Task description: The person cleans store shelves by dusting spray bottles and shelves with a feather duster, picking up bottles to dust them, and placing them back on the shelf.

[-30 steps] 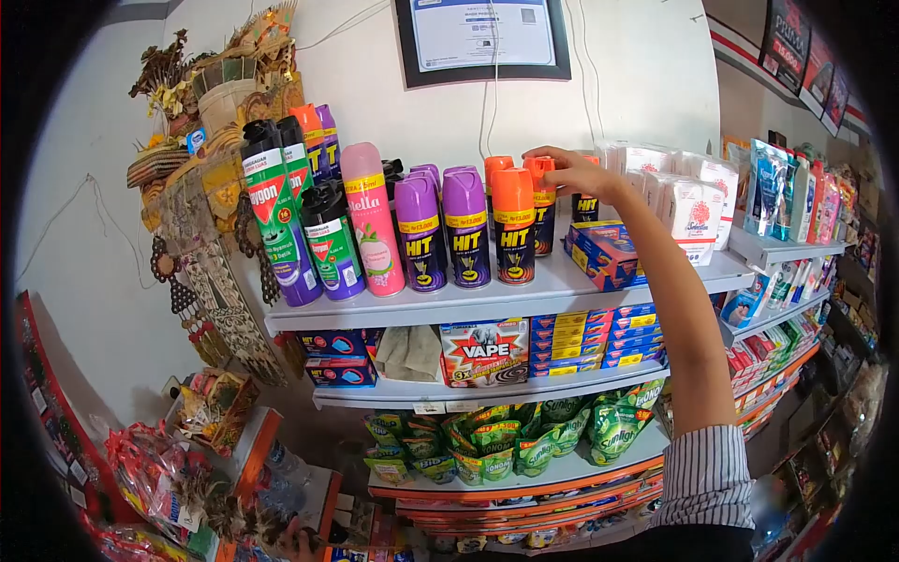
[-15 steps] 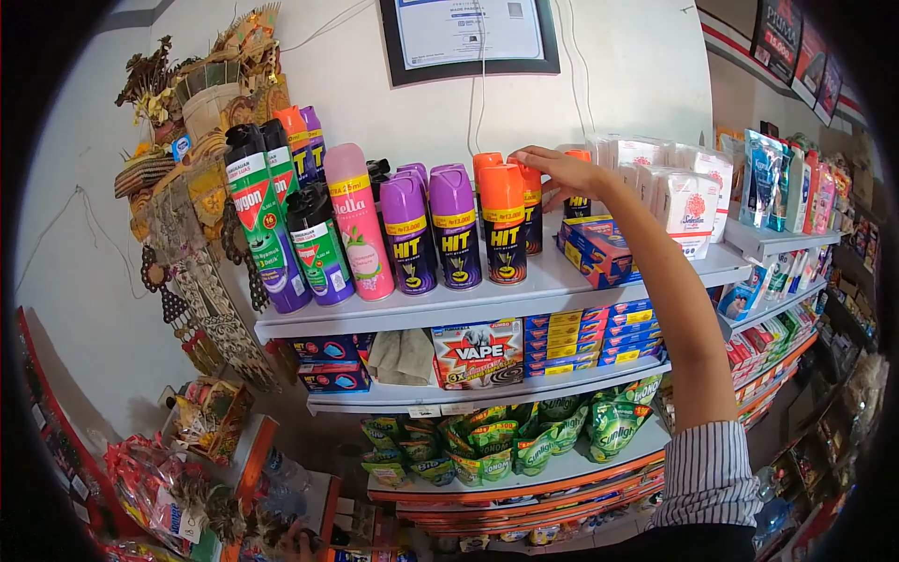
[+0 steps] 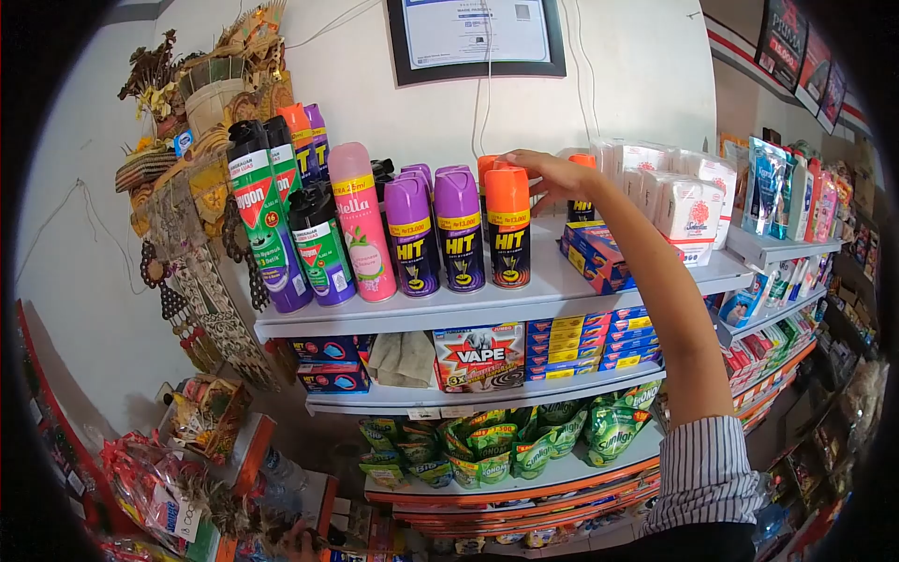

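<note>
My right hand reaches over the top shelf, its fingers curled round the cap of an orange-capped can mostly hidden behind the front orange-capped HIT can. Purple-capped HIT cans, a pink Stella can and green Baygon cans stand upright to the left. At the bottom left, my left hand is dim and partly seen, closed on the handle of a feather duster.
Blue and red boxes and white wrapped packs sit right of the cans. Lower shelves hold a VAPE box, a grey cloth and green Sunlight pouches. Woven decorations hang at the left.
My right hand has moved left along with the rear orange-capped can, now mostly hidden behind the front one. The view has shifted slightly. My left hand stays low at the duster.
</note>
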`<action>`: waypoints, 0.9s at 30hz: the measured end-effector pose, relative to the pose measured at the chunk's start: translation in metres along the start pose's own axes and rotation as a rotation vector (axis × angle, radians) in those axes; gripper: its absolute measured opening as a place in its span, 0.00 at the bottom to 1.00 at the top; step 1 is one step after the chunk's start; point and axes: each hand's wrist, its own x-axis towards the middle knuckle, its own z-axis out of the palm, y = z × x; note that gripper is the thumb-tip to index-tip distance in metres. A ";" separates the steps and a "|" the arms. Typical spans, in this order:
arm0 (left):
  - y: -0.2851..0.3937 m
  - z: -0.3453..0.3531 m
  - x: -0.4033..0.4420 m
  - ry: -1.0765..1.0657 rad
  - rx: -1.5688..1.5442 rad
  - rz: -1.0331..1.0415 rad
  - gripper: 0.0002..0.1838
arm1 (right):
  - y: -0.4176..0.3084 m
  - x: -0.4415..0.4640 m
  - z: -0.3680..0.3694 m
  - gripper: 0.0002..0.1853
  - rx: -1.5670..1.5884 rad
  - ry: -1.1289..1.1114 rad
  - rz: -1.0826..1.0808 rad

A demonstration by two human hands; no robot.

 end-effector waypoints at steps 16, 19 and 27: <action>-0.028 -0.028 0.008 -0.227 0.772 0.633 0.22 | 0.002 0.016 0.003 0.37 0.016 -0.097 -0.054; -0.045 -0.039 0.011 -0.222 0.618 0.543 0.25 | -0.001 0.013 0.005 0.30 -0.007 -0.045 -0.042; -0.008 -0.017 -0.004 -0.169 0.724 0.401 0.28 | -0.006 0.008 0.002 0.32 -0.063 -0.027 -0.105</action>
